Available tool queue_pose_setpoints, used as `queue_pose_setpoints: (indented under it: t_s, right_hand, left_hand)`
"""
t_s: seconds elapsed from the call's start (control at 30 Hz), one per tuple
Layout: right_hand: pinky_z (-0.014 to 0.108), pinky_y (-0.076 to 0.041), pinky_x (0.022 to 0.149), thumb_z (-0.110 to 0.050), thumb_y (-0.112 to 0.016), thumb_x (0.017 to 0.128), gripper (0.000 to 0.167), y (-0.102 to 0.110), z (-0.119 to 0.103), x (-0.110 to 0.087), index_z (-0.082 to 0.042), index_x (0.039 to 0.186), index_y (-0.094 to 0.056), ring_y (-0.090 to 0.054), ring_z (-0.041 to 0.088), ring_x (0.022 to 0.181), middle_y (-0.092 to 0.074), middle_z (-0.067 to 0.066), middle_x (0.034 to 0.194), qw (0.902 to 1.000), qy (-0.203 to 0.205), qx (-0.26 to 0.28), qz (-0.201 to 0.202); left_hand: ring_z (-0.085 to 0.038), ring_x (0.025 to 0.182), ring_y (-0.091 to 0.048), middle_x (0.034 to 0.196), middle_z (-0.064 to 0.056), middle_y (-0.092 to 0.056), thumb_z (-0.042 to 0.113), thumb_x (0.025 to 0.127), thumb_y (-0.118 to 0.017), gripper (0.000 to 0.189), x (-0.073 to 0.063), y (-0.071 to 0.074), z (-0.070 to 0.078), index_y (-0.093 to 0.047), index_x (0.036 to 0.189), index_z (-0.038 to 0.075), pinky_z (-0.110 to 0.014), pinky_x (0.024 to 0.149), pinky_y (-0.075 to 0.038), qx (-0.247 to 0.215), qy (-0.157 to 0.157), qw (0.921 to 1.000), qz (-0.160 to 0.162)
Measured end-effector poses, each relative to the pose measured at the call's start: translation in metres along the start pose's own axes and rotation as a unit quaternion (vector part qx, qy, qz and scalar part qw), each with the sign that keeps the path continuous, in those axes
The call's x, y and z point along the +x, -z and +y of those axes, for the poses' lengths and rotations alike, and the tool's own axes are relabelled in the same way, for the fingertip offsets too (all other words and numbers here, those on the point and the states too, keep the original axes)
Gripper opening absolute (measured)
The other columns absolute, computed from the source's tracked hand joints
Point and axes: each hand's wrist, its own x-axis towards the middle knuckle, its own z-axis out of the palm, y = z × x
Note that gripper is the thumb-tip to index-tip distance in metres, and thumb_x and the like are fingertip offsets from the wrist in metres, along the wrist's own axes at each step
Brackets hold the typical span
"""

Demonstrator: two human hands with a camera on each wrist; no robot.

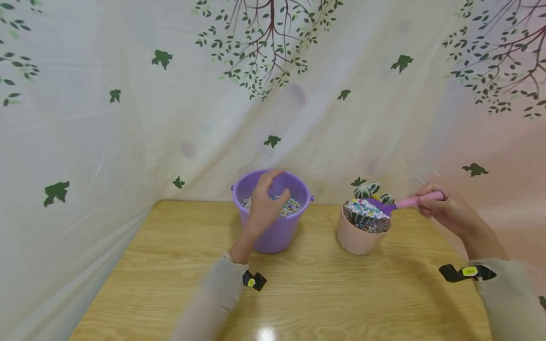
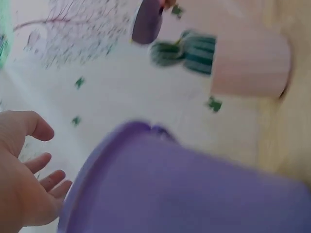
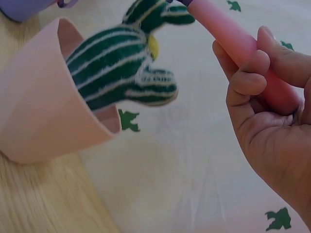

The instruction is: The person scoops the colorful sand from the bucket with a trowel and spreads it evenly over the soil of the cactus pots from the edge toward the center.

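My right hand (image 1: 454, 213) grips the pink handle of a toy shovel (image 1: 409, 202). Its purple scoop, heaped with small coloured pebbles (image 1: 364, 207), is over the pale pink pot (image 1: 358, 240). In that pot stands a green cactus (image 3: 109, 65) with white stripes, partly hidden behind the scoop in the head view; more pebbles lie around it. Above the near rim of a purple bucket (image 1: 277, 234) my left hand (image 1: 266, 201) hovers, fingers loosely bent and holding nothing. Coloured pebbles (image 1: 292, 207) fill part of the bucket.
Both containers stand towards the back of a wooden table (image 1: 324, 293), bucket left and pot right. Right behind the table hangs a pale curtain (image 1: 204, 123) printed with leaves and branches.
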Motion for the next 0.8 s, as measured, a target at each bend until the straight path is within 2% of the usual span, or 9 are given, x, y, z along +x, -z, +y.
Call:
queue_pose_setpoints:
  t_s: [0.07, 0.17, 0.3, 0.47, 0.57, 0.67, 0.8]
  right_hand:
    - [0.038, -0.019, 0.058, 0.015, -0.022, 0.102, 0.051, 0.005, 0.002, -0.006, -0.007, 0.117, -0.066, -0.035, 0.027, 0.068, -0.071, 0.001, 0.090, 1.0000, -0.007, 0.006, 0.003]
    - [0.039, -0.019, 0.058, 0.015, -0.022, 0.102, 0.051, 0.012, 0.006, -0.015, -0.005, 0.118, -0.065, -0.035, 0.027, 0.067, -0.073, 0.001, 0.092, 0.9999, -0.012, 0.011, -0.002]
    - [0.040, -0.020, 0.058, 0.018, -0.021, 0.101, 0.052, 0.020, 0.011, -0.024, -0.004, 0.118, -0.065, -0.037, 0.028, 0.067, -0.074, 0.003, 0.097, 0.9997, -0.018, 0.016, -0.006]
    - [0.041, -0.018, 0.057, 0.019, -0.022, 0.100, 0.051, 0.029, 0.018, -0.037, -0.003, 0.115, -0.066, -0.032, 0.030, 0.065, -0.071, 0.002, 0.090, 0.9994, -0.032, 0.013, 0.009]
    - [0.041, -0.018, 0.056, 0.019, -0.022, 0.100, 0.051, 0.035, 0.022, -0.044, -0.003, 0.114, -0.065, -0.031, 0.029, 0.065, -0.070, 0.001, 0.089, 0.9991, -0.040, 0.000, 0.012]
    - [0.041, -0.016, 0.056, 0.019, -0.021, 0.100, 0.051, 0.040, 0.026, -0.048, -0.004, 0.114, -0.065, -0.032, 0.029, 0.065, -0.071, 0.001, 0.089, 0.9988, -0.047, 0.001, 0.012]
    - [0.042, -0.015, 0.056, 0.019, -0.022, 0.100, 0.052, 0.046, 0.030, -0.052, -0.005, 0.115, -0.066, -0.031, 0.030, 0.065, -0.071, 0.001, 0.089, 0.9983, -0.055, 0.002, 0.018]
  left_hand:
    - [-0.033, 0.132, -0.055, 0.139, -0.018, -0.058, -0.001, 0.087, -0.069, 0.052, -0.007, -0.018, 0.005, -0.058, 0.139, 0.002, -0.047, 0.113, -0.049, -0.036, -0.018, 0.9988, -0.028]
    - [-0.035, 0.131, -0.055, 0.139, -0.020, -0.057, -0.006, 0.087, -0.066, 0.054, -0.017, -0.045, 0.007, -0.056, 0.140, 0.000, -0.044, 0.111, -0.051, -0.086, -0.023, 0.9933, -0.074]
    - [-0.033, 0.131, -0.057, 0.140, -0.018, -0.059, -0.009, 0.088, -0.064, 0.053, -0.028, -0.075, 0.003, -0.056, 0.140, 0.000, -0.037, 0.110, -0.052, -0.111, -0.002, 0.9853, -0.130]
    - [-0.032, 0.130, -0.060, 0.140, -0.019, -0.061, -0.003, 0.094, -0.062, 0.047, -0.040, -0.104, -0.013, -0.056, 0.141, 0.000, -0.030, 0.107, -0.054, -0.133, 0.058, 0.9703, -0.194]
    - [-0.037, 0.129, -0.059, 0.139, -0.021, -0.061, 0.001, 0.096, -0.063, 0.042, -0.046, -0.118, -0.027, -0.057, 0.137, -0.003, -0.032, 0.106, -0.055, -0.145, 0.096, 0.9652, -0.195]
    - [-0.038, 0.130, -0.058, 0.140, -0.018, -0.061, 0.006, 0.095, -0.067, 0.042, -0.049, -0.132, -0.040, -0.060, 0.136, -0.002, -0.038, 0.106, -0.056, -0.139, 0.126, 0.9677, -0.168]
    - [-0.042, 0.133, -0.055, 0.143, -0.019, -0.059, 0.011, 0.094, -0.070, 0.045, -0.046, -0.149, -0.051, -0.060, 0.136, 0.001, -0.048, 0.106, -0.055, -0.129, 0.141, 0.9725, -0.133]
